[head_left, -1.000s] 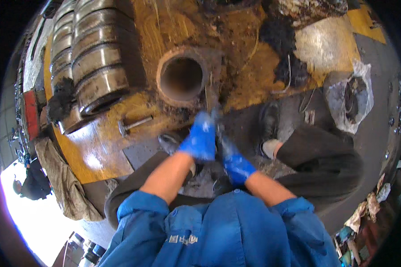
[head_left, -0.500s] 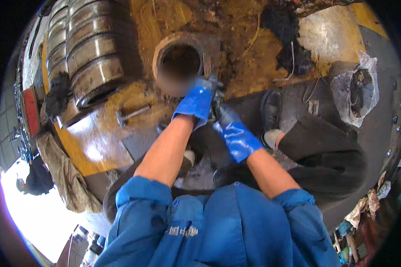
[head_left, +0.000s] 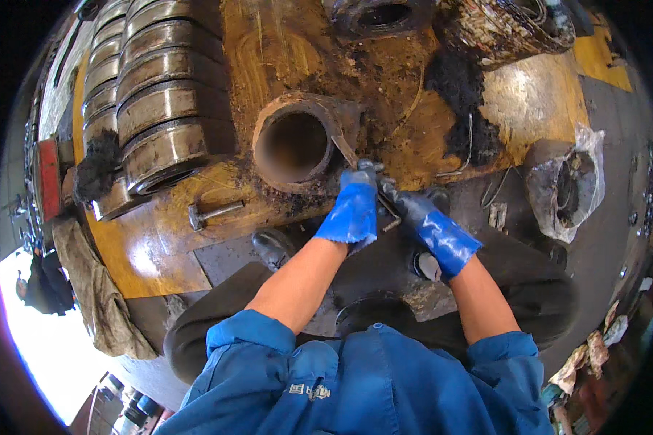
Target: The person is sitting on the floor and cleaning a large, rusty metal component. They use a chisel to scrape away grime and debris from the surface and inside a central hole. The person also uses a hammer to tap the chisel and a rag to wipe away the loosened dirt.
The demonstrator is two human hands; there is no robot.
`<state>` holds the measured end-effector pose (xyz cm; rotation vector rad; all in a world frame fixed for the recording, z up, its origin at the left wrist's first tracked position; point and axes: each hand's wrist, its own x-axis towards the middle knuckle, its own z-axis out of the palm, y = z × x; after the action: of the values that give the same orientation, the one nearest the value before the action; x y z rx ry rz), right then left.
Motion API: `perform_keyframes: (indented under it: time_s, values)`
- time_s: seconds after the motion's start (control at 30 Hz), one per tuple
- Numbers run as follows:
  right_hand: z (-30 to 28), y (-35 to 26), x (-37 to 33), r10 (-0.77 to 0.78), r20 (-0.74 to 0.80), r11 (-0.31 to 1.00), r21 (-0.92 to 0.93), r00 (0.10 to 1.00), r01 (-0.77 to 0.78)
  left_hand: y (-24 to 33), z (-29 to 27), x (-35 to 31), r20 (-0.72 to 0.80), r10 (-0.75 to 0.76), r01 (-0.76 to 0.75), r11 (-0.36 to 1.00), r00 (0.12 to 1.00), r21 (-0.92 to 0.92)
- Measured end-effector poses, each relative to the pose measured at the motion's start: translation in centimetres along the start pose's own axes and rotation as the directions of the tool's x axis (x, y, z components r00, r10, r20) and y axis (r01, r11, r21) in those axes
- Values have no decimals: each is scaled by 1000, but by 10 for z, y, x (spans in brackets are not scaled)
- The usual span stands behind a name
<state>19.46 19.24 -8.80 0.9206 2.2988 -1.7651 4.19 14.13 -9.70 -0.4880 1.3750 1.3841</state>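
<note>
In a blue glove with greyed fingers, my left hand (head_left: pixel 355 206) is closed around a flat metal scraper (head_left: pixel 346 151). Its blade points up and left, against the right side of a thick brown ring-shaped metal part (head_left: pixel 265 156). A hooked metal end (head_left: pixel 391 217) shows below the hand; whether it belongs to the scraper I cannot tell. My right hand (head_left: pixel 439 228), gloved alike, has its fingers curled close beside the left one. What they grip is hidden. The ring part lies on the greasy yellow bench (head_left: pixel 268 72), its round bore facing up.
Stacked metal rings (head_left: pixel 163 105) line the left. A hammer (head_left: pixel 214 214) lies near the bench edge. Black fibre (head_left: pixel 450 94) and a bent rod (head_left: pixel 466 156) lie to the right, past them a plastic bag (head_left: pixel 584 181). A crusted container (head_left: pixel 500 32) stands far right.
The view has tilted, so the bench sits lower in the picture and more of its far side shows. My hands have moved right, and the scraper's blade has come into sight.
</note>
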Motion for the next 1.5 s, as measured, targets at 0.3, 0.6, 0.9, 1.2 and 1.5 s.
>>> perform_keyframes:
  time_s: [0.3,0.6,0.9,1.2,1.5]
  values:
    - [-69,0,14,-30,225,929,-354,974,110,-42,18,78,-112,-96,64,963,989,-260]
    - [-83,-31,23,462,263,642,559,847,-524,-5,38,58,-70,-115,80,921,991,-381]
    - [-93,-86,23,-302,68,947,-97,951,308,31,-12,23,412,355,-514,766,839,386]
    - [-101,-229,144,-157,-174,972,-204,972,120,299,-130,-60,291,906,-505,-105,307,857]
    - [-20,-304,214,-139,161,385,-901,977,203,352,-255,-45,526,843,-85,-536,-112,840]
